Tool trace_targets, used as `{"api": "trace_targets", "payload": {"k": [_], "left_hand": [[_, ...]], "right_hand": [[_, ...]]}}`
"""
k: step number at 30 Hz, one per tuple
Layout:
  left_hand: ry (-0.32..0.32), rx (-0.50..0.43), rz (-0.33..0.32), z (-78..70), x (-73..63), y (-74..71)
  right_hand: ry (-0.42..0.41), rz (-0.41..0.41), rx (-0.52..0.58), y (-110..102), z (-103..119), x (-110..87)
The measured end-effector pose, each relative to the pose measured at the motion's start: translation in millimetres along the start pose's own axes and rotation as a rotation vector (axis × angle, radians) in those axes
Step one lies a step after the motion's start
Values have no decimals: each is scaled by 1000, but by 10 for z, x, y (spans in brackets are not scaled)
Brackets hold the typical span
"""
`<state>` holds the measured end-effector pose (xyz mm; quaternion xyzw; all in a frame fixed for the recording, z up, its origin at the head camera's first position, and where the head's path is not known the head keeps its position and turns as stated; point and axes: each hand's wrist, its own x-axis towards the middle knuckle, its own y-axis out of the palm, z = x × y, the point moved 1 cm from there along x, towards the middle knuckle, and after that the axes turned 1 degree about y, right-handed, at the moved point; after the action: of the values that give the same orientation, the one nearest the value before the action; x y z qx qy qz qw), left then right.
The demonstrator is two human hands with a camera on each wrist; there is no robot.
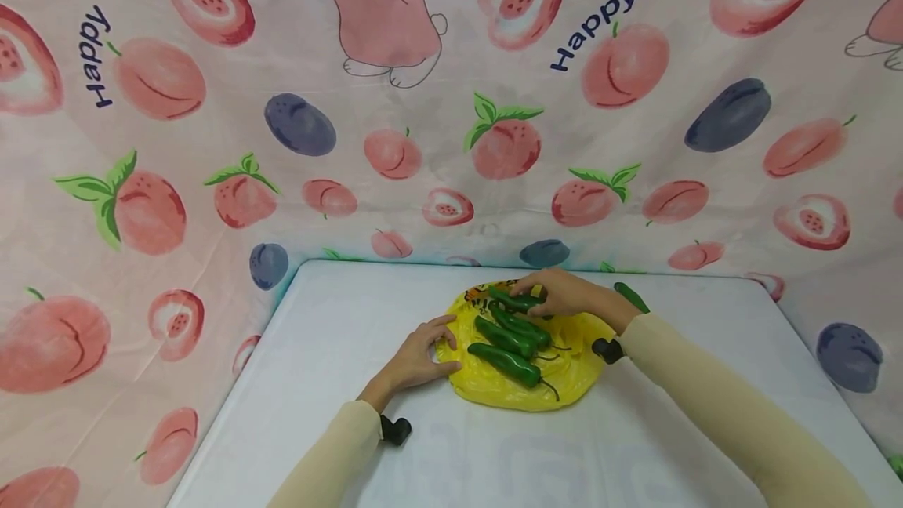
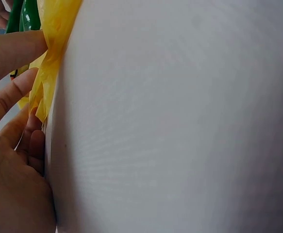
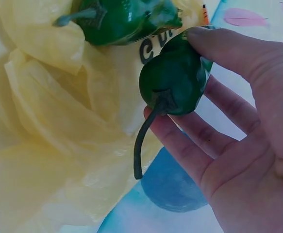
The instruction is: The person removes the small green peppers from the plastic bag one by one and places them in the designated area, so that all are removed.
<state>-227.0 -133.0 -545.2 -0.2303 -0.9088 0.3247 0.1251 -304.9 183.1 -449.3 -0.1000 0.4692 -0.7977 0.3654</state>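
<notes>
In the head view, a yellow plastic bag (image 1: 578, 379) lies on the table with several long green peppers on it. My right hand (image 1: 564, 292) grips the farthest pepper (image 1: 518, 302) near the bag's back edge. The right wrist view shows that green pepper (image 3: 173, 80) between thumb and fingers, its curved stem pointing down. At the bag's left edge is my left hand (image 1: 416, 355), thumb and fingers spread apart and touching the plastic. Close up, the left thumb and fingertips rest against the crumpled yellow bag (image 2: 54, 53). The nearest pepper (image 1: 504, 365) lies toward the front of the bag.
Another green pepper (image 1: 630, 296) lies on the white table (image 1: 353, 304), right of the bag and behind the right forearm. A fruit-printed cloth (image 1: 451, 100) hangs behind the table and along its sides. Each wrist wears a small black camera.
</notes>
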Motion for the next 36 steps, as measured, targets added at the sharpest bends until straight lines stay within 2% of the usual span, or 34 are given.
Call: {"api": "trace_targets", "payload": {"k": [11,25,36], "left_hand": [[-10,13,3,20,18,7],[-32,25,3,45,27,0],[-43,27,0,44,36,13]], "right_hand": [[-42,-68,120,-56,66,-116],[-101,-214,266,-59,111,-189],[-118,-254,365,-16,164,-201]]}}
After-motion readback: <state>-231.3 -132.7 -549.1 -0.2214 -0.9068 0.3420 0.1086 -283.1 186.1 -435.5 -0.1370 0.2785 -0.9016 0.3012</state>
